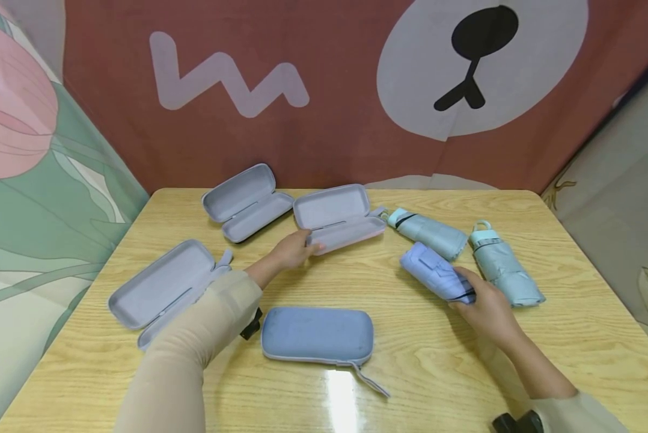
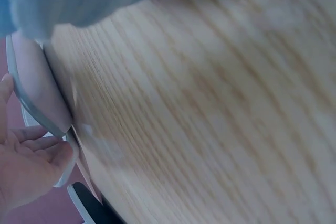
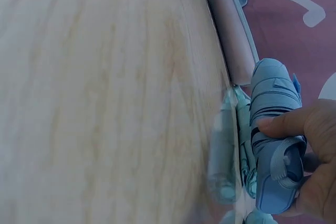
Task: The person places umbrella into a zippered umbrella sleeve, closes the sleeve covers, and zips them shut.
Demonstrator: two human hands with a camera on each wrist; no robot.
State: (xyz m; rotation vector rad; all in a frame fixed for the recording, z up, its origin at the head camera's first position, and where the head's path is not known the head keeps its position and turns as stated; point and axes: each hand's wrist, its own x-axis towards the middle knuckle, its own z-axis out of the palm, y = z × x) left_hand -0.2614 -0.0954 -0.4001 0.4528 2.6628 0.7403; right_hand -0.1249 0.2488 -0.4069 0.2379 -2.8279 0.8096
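Observation:
My right hand (image 1: 489,310) grips a folded blue-violet umbrella (image 1: 429,270) by its near end, raised over the table. The right wrist view shows the thumb across the umbrella (image 3: 275,93) and a strap loop at its handle. With my left hand (image 1: 290,249) I hold the left end of an open pinkish-grey glasses case (image 1: 348,234), its lid tipped back. In the left wrist view, the fingers (image 2: 39,142) lie at the end of that case (image 2: 39,80). Two folded light-teal umbrellas, one behind (image 1: 432,231) and one to the right (image 1: 505,270), lie near my right hand.
An open grey glasses case (image 1: 243,192) stands at the back left. Another open case (image 1: 167,282) lies at the left, partly behind my left sleeve. A closed blue case (image 1: 317,334) with a wrist strap lies at the front of the wooden table (image 1: 427,373).

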